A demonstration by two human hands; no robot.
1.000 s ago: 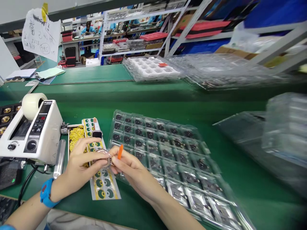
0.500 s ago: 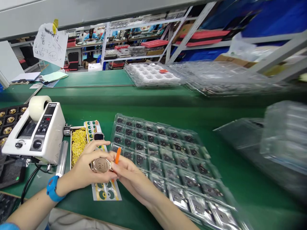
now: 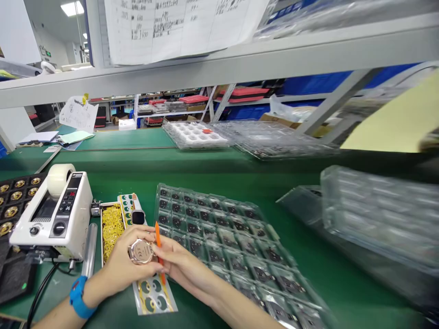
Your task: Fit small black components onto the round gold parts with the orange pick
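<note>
Over a green bench in a shelved workshop, both hands' fingers grip a round watch case.

glossy metal watch case; clear shiny plastic tray.

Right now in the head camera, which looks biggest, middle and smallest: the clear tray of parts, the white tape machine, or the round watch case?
1. clear tray of parts
2. white tape machine
3. round watch case
</note>
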